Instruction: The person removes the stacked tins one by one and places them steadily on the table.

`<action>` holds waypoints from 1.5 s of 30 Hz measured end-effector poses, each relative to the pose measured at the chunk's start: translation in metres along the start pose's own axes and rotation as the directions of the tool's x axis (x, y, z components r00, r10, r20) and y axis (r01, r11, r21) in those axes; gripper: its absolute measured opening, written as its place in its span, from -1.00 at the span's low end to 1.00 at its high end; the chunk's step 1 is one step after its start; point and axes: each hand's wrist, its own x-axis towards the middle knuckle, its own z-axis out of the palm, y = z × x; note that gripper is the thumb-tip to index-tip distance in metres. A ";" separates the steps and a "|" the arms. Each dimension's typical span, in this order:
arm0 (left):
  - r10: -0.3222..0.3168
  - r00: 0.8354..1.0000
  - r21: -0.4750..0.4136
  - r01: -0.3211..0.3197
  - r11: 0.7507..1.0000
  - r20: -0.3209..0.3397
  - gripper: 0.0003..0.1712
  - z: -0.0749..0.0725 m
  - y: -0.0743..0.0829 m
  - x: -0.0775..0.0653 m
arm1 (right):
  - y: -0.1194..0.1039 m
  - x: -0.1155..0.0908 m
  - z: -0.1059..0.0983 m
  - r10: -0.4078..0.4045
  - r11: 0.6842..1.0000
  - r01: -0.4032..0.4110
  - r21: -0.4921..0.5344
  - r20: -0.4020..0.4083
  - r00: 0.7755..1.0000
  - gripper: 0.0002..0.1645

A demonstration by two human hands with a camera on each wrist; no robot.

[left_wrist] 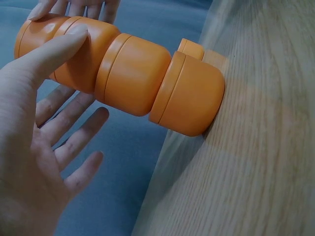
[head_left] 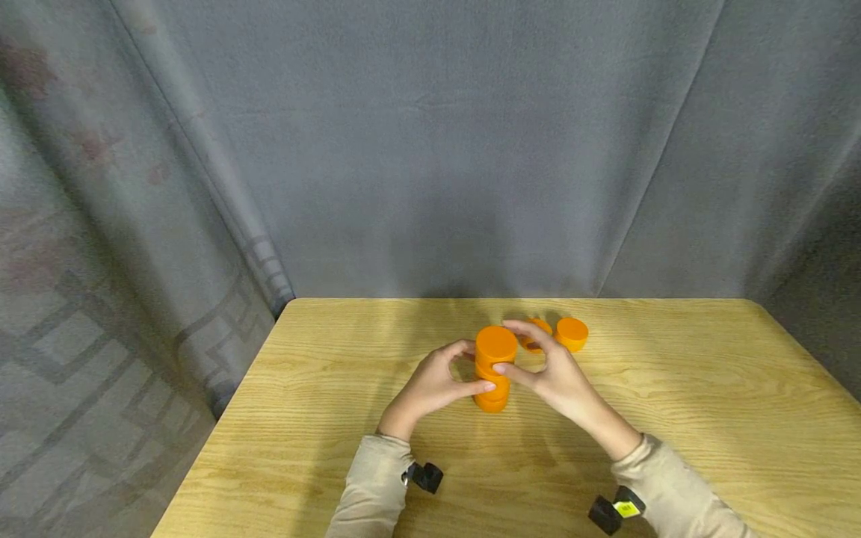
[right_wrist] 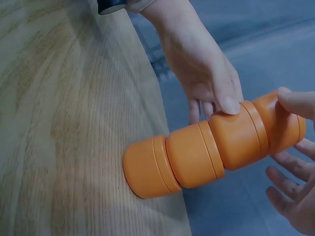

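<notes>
I see four lidded orange containers (left_wrist: 130,73) stacked on the table (head_left: 336,359), contents hidden from me. The left hand (head_left: 433,385) grips the third one up; the right hand (head_left: 561,377) pinches the topmost. Beyond, right fingers partly cover one orange tub (head_left: 542,325) beside another (head_left: 572,333).

A person's left hand (head_left: 433,383) and right hand (head_left: 557,375) grip a stack of orange cylinders (head_left: 483,370) on a wood-grain table (head_left: 673,373); two more cylinders (head_left: 572,333) sit beyond, before a grey curtain (head_left: 430,149).
</notes>
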 end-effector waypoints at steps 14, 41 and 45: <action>0.006 1.000 -0.019 -0.006 1.000 -0.002 -0.42 0.000 0.001 -0.001 | -0.002 -0.001 0.001 0.020 1.000 -0.020 0.024 0.001 1.000 -0.34; 0.017 1.000 -0.005 -0.017 1.000 -0.013 -0.44 0.000 0.002 -0.001 | -0.002 -0.004 0.002 -0.002 1.000 0.002 0.013 -0.041 0.999 -0.34; 0.025 1.000 -0.012 -0.025 1.000 -0.011 -0.45 0.000 0.001 0.000 | -0.001 -0.005 0.001 -0.047 0.999 0.047 -0.003 -0.077 0.996 -0.32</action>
